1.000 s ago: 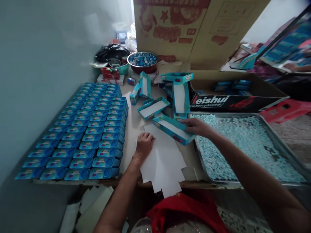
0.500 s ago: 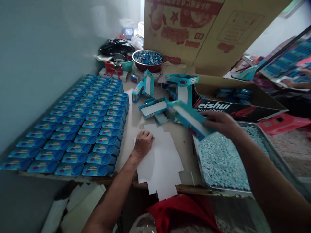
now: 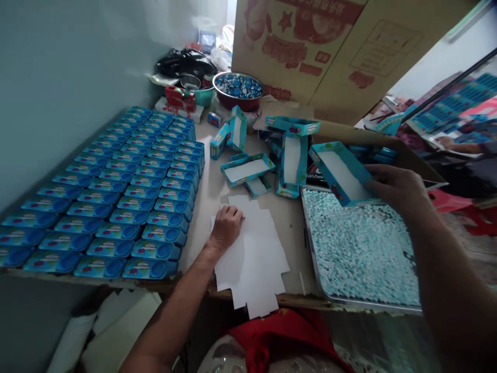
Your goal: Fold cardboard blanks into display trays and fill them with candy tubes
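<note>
My right hand [image 3: 399, 189] is closed on the end of a blue open-topped cardboard box [image 3: 344, 173], holding it tilted above the tray of candies. Its inside is white. My left hand [image 3: 228, 225] rests with curled fingers on the upper left of flat, notched white box blanks [image 3: 258, 259]; its fingertips are partly hidden. Beyond it, several more folded blue boxes [image 3: 248, 169] lie piled at angles. The metal tray [image 3: 319, 277] is filled with small pale blue and white candies [image 3: 361, 254].
Rows of blue lidded containers [image 3: 128, 215] cover the table's left side. At the back stand a bowl [image 3: 237, 103] of blue and silver pieces, a red tape dispenser [image 3: 180, 98] and a big carton [image 3: 295, 52]. A black-printed carton [image 3: 419, 173] sits behind the tray. Another person's arm shows far right.
My right hand has carried the blue box up and right, away from the piled boxes to above the tray. My left hand has stayed on the white blanks. The view has shifted slightly.
</note>
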Motion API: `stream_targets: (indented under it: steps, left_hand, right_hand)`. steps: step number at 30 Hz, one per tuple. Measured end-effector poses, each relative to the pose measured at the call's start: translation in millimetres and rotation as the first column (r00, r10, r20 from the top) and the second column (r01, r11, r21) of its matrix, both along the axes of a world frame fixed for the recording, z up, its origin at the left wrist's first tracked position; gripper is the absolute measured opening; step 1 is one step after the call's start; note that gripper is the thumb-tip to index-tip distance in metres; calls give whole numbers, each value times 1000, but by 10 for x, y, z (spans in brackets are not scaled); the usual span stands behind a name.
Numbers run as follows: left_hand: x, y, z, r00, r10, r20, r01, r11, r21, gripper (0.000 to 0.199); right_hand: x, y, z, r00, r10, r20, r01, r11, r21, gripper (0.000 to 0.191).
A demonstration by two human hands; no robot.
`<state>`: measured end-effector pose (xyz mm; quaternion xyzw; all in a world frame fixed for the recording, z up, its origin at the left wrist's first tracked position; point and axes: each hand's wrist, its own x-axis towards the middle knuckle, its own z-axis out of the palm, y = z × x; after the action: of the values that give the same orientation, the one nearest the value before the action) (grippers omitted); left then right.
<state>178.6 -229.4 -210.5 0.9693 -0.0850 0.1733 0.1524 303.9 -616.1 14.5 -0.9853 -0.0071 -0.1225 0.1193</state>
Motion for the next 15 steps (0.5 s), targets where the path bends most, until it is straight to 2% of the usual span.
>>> stream_targets:
  steps: [2,7,10,12,14,15]
  left_hand:
    - [-1,-4,5,1000,-2,-8,2,1000,-19,8]
    - [-3,-6,13,1000,0,-14,-1,999,-49,9]
    - [-4,-9,16,1000,4,-14,-4,999,-33,9]
    - [-7,-17,20,1000,5,-16,-6,1000,-27,9]
    - [-13,-30,23,1000,1,-23,-2,999,-38,9]
    - [-16,-38,25,1000,-1,-29,-1,999,-50,9]
  right_hand:
    - [84,131,-12,999,4,-51,-5,1000,-17,56]
    - [337,501,-6,1000,14,-25,-19,986,-168,54]
    - [371,504,12,1000,-25,-16,22,985,-169,57]
    - [320,390,-11,999,-36,-34,33,997,-73,55]
    - [230,250,-65,996,-39,-85,49,991,124,55]
    - [178,194,-95,993,-46,-111,72,966,247,57]
